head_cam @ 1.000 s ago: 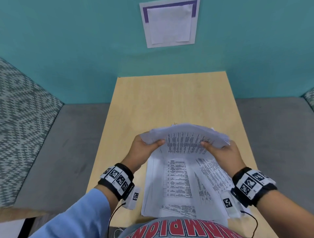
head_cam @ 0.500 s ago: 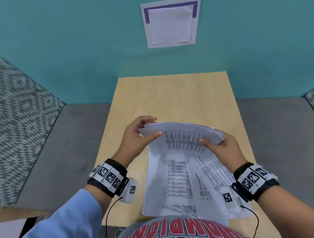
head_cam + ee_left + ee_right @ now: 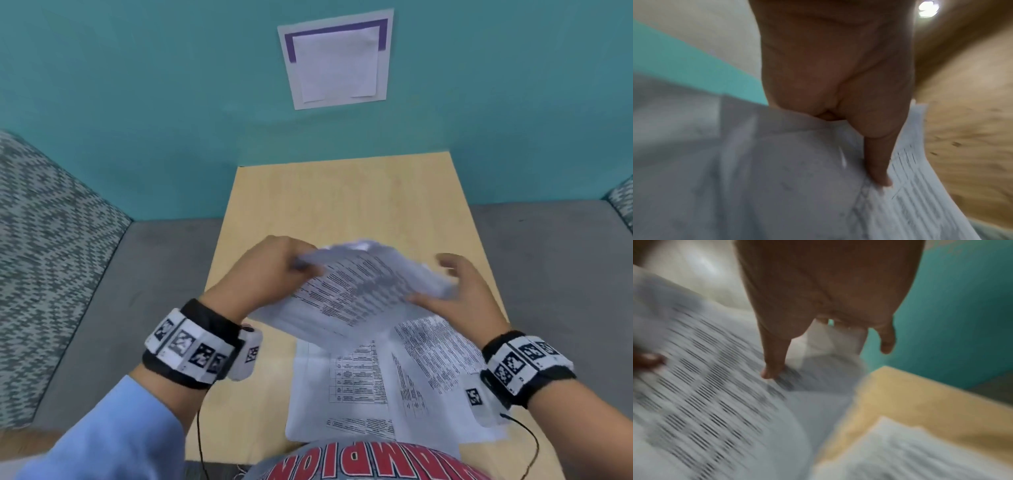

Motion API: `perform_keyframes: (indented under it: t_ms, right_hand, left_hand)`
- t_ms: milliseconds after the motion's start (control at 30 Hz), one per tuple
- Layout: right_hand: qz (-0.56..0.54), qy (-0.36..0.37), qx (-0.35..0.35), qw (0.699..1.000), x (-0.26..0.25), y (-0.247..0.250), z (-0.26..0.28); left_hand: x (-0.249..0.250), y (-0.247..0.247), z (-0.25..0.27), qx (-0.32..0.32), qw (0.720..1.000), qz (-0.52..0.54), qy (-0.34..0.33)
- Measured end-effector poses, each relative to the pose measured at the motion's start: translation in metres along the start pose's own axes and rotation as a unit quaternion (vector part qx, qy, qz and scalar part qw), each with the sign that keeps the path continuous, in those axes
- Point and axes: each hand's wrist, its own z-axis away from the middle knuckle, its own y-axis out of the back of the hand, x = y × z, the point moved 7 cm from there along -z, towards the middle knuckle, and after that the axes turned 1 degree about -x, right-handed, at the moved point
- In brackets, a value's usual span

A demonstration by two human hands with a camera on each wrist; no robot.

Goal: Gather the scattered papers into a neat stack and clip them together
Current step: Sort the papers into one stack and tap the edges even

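Observation:
A bundle of printed papers [image 3: 359, 291] hangs tilted above the wooden table [image 3: 342, 205]. My left hand [image 3: 301, 267] pinches its upper left corner; in the left wrist view the left hand [image 3: 881, 183] has a fingertip lying on the printed side. My right hand [image 3: 435, 281] is at the bundle's right edge, with the thumb lying on the top sheet and the other fingers loose beyond the edge. The right wrist view shows that thumb tip [image 3: 768, 373] on the blurred print. More printed sheets [image 3: 356, 383] lie fanned on the table near my body. No clip is in view.
A teal wall stands behind the table with a paper notice [image 3: 335, 61] taped to it. Grey upholstered benches [image 3: 85, 291] flank the table on both sides. The far half of the tabletop shows bare wood.
The held bundle has lifted and turned, its left corner now higher. My left hand moved up over that corner. The right fingers came away from the bundle, leaving only the thumb on it.

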Motion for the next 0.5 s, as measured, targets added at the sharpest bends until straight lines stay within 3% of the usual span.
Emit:
perform_keyframes:
  t_ms: [67,133,200,300,400,500]
  right_hand:
    - [-0.051,-0.104,0.012,0.993,0.04,0.01,0.001]
    - [-0.217,-0.15,-0.019,0.964,0.051,0.002,0.006]
    - [-0.317,-0.096,-0.064,0.941,0.032,-0.006,0.004]
    - [-0.298,-0.009,-0.097,0.95,-0.004,-0.005,0.001]
    - [-0.239,0.018,-0.05,0.97,0.001,0.0,-0.001]
    - [-0.16,-0.041,-0.037,0.986,0.044,-0.027,0.004]
  left_hand:
    - [-0.028,0.01,0.009,0.015,0.985,0.166,0.042]
    - [-0.052,0.008,0.019,0.023,0.943,0.321,0.078]
    - [-0.066,-0.002,0.025,0.037,0.899,0.429,0.08]
    - [-0.082,-0.02,0.031,0.084,0.86,0.5,0.066]
    - [-0.098,-0.051,0.035,0.09,0.859,0.499,0.075]
    - [-0.119,-0.109,0.036,0.038,0.881,0.461,0.098]
